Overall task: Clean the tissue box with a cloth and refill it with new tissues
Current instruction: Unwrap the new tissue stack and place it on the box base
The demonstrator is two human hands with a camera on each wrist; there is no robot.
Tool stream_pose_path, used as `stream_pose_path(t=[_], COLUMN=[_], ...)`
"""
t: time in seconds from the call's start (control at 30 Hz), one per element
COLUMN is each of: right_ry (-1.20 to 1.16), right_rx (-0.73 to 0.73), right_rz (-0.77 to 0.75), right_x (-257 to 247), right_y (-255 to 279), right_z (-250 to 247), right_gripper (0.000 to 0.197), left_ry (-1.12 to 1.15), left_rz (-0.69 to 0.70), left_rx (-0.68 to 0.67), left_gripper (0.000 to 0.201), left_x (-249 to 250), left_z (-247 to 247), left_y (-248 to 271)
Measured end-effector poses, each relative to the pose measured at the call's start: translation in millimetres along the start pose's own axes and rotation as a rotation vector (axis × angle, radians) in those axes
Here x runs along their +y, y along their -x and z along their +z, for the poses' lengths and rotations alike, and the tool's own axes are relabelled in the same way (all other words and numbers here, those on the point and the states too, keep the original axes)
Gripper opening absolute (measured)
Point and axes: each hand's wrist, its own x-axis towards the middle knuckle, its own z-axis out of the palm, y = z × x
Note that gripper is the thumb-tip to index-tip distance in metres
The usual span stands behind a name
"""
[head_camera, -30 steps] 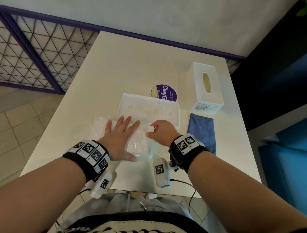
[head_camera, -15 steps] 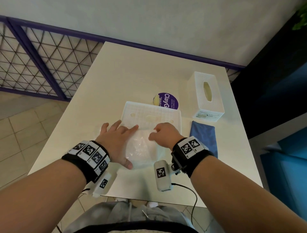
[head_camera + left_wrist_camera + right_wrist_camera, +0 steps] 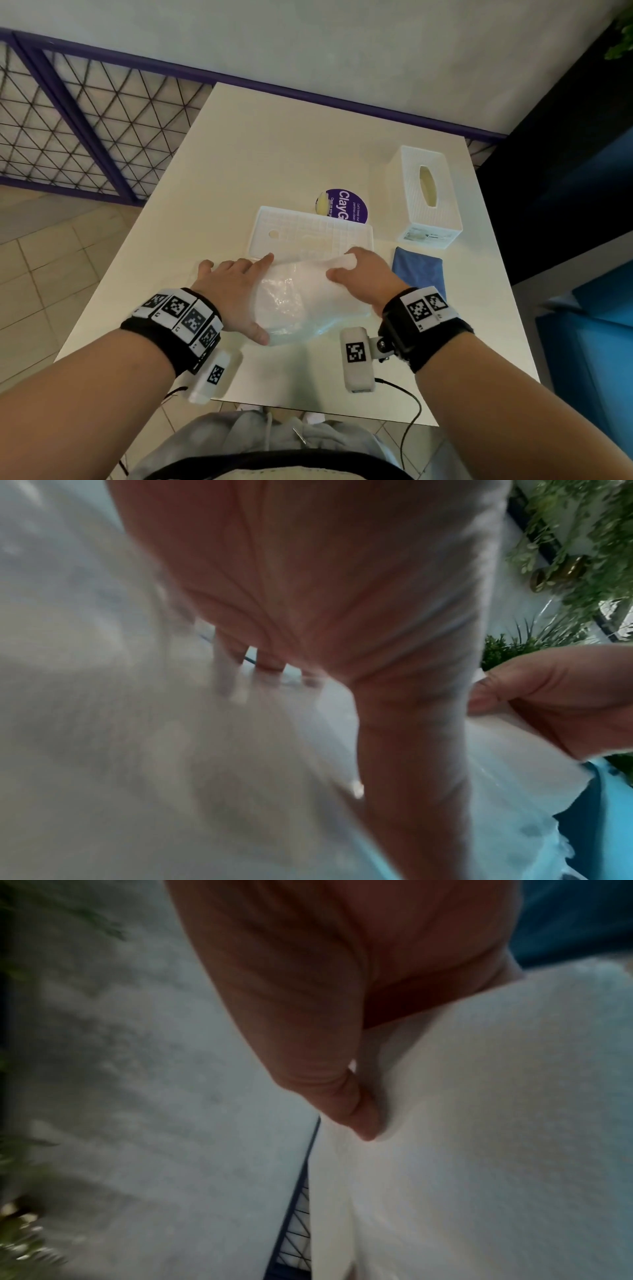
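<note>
At the centre of the head view, a white table (image 3: 281, 144) holds a clear plastic tissue pack (image 3: 294, 301) lying flat near its lower edge, with both hands on it. Only this view shows the whole layout: the white tissue box cover (image 3: 426, 197) stands upright at the upper right, its oval slot facing up; the flat white box base (image 3: 308, 233) lies just above the pack, partly covering a round purple sticker (image 3: 352, 205); a folded blue cloth (image 3: 419, 270) lies at the right, just beside the right wrist. The left hand (image 3: 236, 294) lies spread on the pack's left part, fingers straight and thumb stretched along its lower edge, pressing down rather than grasping. The right hand (image 3: 366, 277) has its fingers curled over a white wad of tissues (image 3: 342, 263) at the pack's upper right, thumb pointing left. The left wrist view, blurred, adds what the head view cannot: the left palm (image 3: 325, 588) from below with fingertips on the plastic, and at the right edge the right hand's thumb and fingers (image 3: 555, 696) pinching a white sheet, with green plants (image 3: 582, 547) behind. The right wrist view, dim and blurred, shows the right thumb (image 3: 342, 1096) pressed into soft white tissue and a strip of dark railing (image 3: 298, 1218) at the bottom centre; its other fingers are hidden there.
</note>
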Motion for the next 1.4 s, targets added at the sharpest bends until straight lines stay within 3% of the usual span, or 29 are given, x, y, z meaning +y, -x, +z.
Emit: stream_pose_path(t=[0.13,0.2,0.27,0.33,0.4,0.47,0.63,0.7,0.8,0.83,0.93,1.0,1.1,1.2,1.27,1.33,1.4], right_ry=[0.278,0.368,0.433,0.439,0.429,0.459,0.512,0.363,0.134,0.060,-0.109,-0.194,-0.269,-0.369,-0.220,0.112,0.282], right_rx=[0.112,0.140,0.158,0.168,0.162,0.174,0.218,0.209,0.202,0.187,0.136,0.111,0.088,0.018,0.036,0.119,0.144], right_rz=[-0.199,-0.325,-0.447,-0.533,-0.593,-0.641,-0.768,-0.822,-0.846,-0.841,-0.787,-0.719,-0.575,-0.378,-0.195,-0.016,0.123], right_x=[-20.2,-30.4,-40.7,-50.7,-58.8,-66.3,-89.1,-97.3,-105.7,-106.8,-103.5,-95.3,-79.1,-63.0,-44.6,-16.8,10.6], right_y=[22.6,32.7,40.3,45.8,50.3,54.4,62.0,61.6,54.3,51.2,40.1,29.4,12.0,-10.7,-33.7,-57.4,-70.6], right_z=[-44.9,-65.6,-80.4,-90.3,-95.6,-98.7,-98.5,-91.1,-74.3,-68.7,-50.7,-40.3,-33.8,-33.6,-33.4,-34.0,-31.5], right_gripper=[0.030,0.023,0.023,0.025,0.025,0.023,0.018,0.017,0.016,0.016,0.018,0.018,0.018,0.027,0.039,0.044,0.048], left_ry=[-0.022,0.082,0.496,1.025,1.329,1.386,1.348,1.485,1.647,1.675,1.746,1.767,1.819,1.817,1.787,1.752,1.728], left_rz=[-0.013,-0.002,0.021,0.097,0.161,0.169,0.129,0.175,0.305,0.344,0.313,0.263,0.149,0.017,-0.115,-0.246,-0.327], left_rx=[-0.040,-0.045,0.025,0.178,0.277,0.266,0.085,0.137,0.207,0.240,0.452,0.566,0.568,0.482,0.407,0.370,0.356], left_gripper=[0.137,0.140,0.146,0.150,0.146,0.142,0.139,0.131,0.081,0.068,0.080,0.072,0.079,0.052,0.034,0.030,0.032], left_x=[-2.5,-7.4,-15.4,-22.9,-30.0,-34.6,-38.6,-34.9,-30.0,-28.6,-34.0,-38.5,-35.1,-22.9,-14.0,-12.1,-12.8], left_z=[-1.4,-4.9,-11.3,-18.7,-23.6,-25.9,-17.9,-16.3,-21.1,-23.3,-25.9,-24.3,-19.3,-13.9,-8.1,1.4,7.9], left_y=[-1.0,-0.5,4.4,11.7,18.2,23.5,31.7,34.8,41.6,44.6,46.1,45.3,42.6,32.3,25.9,21.3,21.1])
